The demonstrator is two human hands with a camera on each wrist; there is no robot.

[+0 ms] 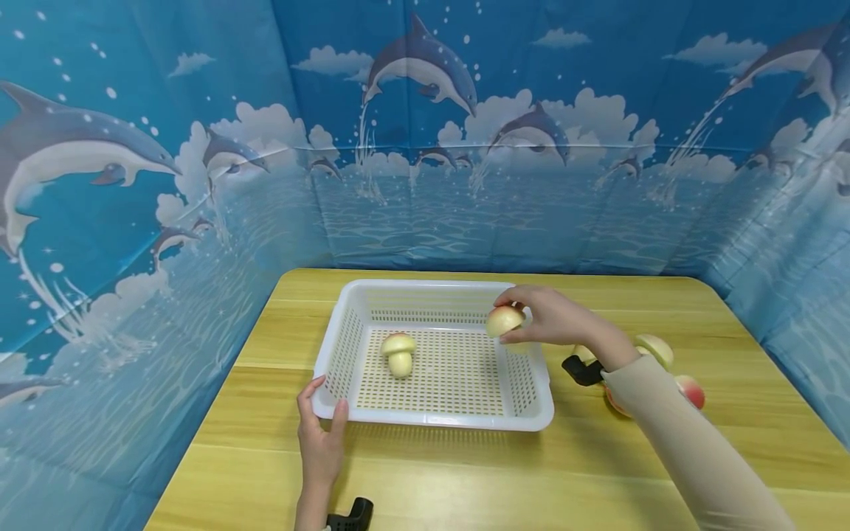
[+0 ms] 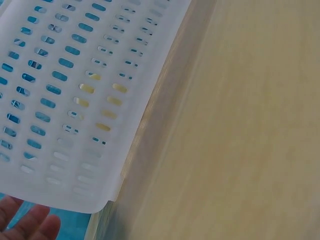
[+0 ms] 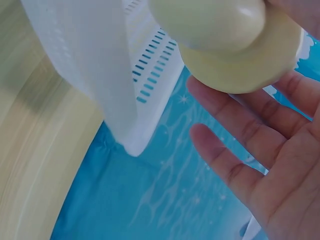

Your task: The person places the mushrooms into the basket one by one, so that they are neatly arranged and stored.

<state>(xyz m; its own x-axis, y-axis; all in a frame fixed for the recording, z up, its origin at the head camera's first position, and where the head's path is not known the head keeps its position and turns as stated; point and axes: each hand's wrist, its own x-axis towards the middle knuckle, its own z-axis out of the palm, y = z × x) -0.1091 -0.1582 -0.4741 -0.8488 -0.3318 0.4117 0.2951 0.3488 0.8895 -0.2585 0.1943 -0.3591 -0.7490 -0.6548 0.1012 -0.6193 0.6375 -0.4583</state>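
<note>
Left grip (image 1: 322, 441) with thumb (image 1: 340, 417) apart, right grip (image 1: 547, 316) in a pinch, right forearm (image 1: 687, 439) aslant

Worn items on the person's two arms, as seen in the head view.
The right arm is clothed in a long, plain sleeve (image 1: 690, 439) of pale beige, its cuff ending just behind the bare right hand (image 1: 551, 318) and the cloth widening toward the elbow. The right wrist fitting (image 1: 583, 371) is black, with an angular, bent body. The left wrist fitting (image 1: 358, 512), beside the bare left hand (image 1: 322, 446), is likewise black and elbow-shaped, with small dark openings low on its housing.
</note>
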